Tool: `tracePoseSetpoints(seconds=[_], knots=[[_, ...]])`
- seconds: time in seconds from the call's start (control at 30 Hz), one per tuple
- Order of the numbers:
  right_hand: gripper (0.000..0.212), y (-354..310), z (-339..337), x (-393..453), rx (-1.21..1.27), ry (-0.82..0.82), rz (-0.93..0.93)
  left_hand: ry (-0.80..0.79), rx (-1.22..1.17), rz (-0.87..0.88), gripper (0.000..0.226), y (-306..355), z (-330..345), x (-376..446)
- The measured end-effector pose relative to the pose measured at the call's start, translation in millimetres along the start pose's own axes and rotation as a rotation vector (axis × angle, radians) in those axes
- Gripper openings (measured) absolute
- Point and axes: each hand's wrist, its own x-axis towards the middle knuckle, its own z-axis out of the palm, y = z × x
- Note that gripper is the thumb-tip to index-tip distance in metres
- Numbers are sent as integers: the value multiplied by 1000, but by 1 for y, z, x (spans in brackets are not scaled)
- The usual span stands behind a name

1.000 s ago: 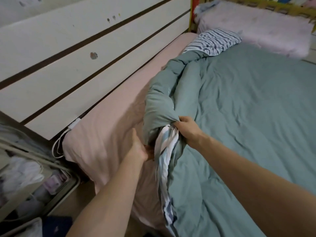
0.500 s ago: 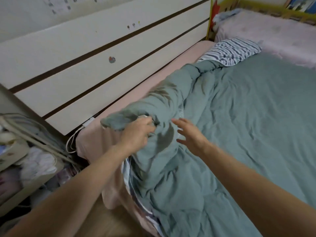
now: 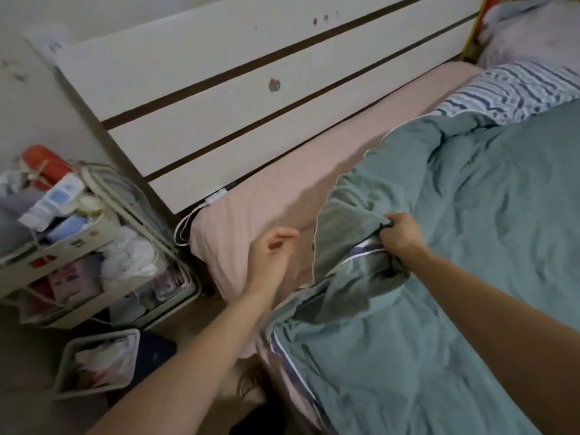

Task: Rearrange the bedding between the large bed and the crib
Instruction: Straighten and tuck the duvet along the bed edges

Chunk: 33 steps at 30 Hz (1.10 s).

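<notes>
A bunched fold of the green duvet (image 3: 470, 233) is gripped in the right hand (image 3: 400, 235); the left hand (image 3: 273, 255) is held loosely curled and empty over the pink sheet (image 3: 282, 196). The duvet is spread across the large bed. It looks soft, bulky and limp, likely best taken at a corner or edge.

R hand (image 3: 400, 235) grips green duvet (image 3: 470, 230) edge; L hand (image 3: 271, 254) loose over pink sheet (image 3: 251, 208).
</notes>
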Motion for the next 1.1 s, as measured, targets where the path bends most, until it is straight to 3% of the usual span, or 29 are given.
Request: tracePoseSetpoints(seconds=[0.03, 0.07, 0.17, 0.23, 0.3, 0.4, 0.47, 0.5, 0.57, 0.63, 0.7, 0.77, 0.87, 0.93, 1.0, 1.1], knots=[[20, 6, -4, -1, 5, -6, 19, 103, -60, -150, 10, -1, -5, 12], [20, 10, -4, -2, 35, -11, 37, 106, -127, -318, 14, -4, -8, 26], [26, 9, 16, -12, 168, -1, 59, -313, -333, -771, 53, -19, 6, 55], [35, -5, 37, -22, 229, -20, 84, -379, -339, -889, 61, -30, 26, 62], [37, -18, 66, -21, 140, -1, 45, -383, -278, -783, 41, -47, 40, 85], [54, -40, 99, -12, -284, 50, -103, -456, 265, -184, 27, -62, 40, 126], [74, -57, 116, -4, -326, -11, -288, -681, 544, 160, 32, -61, 24, 137], [82, -65, 127, 2, -325, -90, -326, -832, 629, 211, 33, -61, 11, 138], [87, -68, 149, 10, -464, -322, -255, -1141, 736, 124, 29, -69, -20, 143], [61, -55, 170, 14, -736, -606, -83, -1320, 804, -33, 21, -91, -54, 162], [46, -47, 193, 18, -888, -749, 46, -1148, 857, -203, 26, -121, -93, 191], [39, -53, 210, 28, -885, -657, 125, -790, 827, -336, 25, -152, -126, 213], [24, -92, 268, 67, -763, -466, -53, -228, 591, -509, 26, -210, -176, 248], [28, -118, 320, 93, -584, -438, -151, 44, 371, -710, 38, -250, -198, 268], [37, -137, 369, 108, -489, -444, -244, 166, 183, -862, 42, -289, -209, 283], [45, -145, 430, 114, -443, -387, -287, 206, 4, -983, 55, -333, -207, 297]])
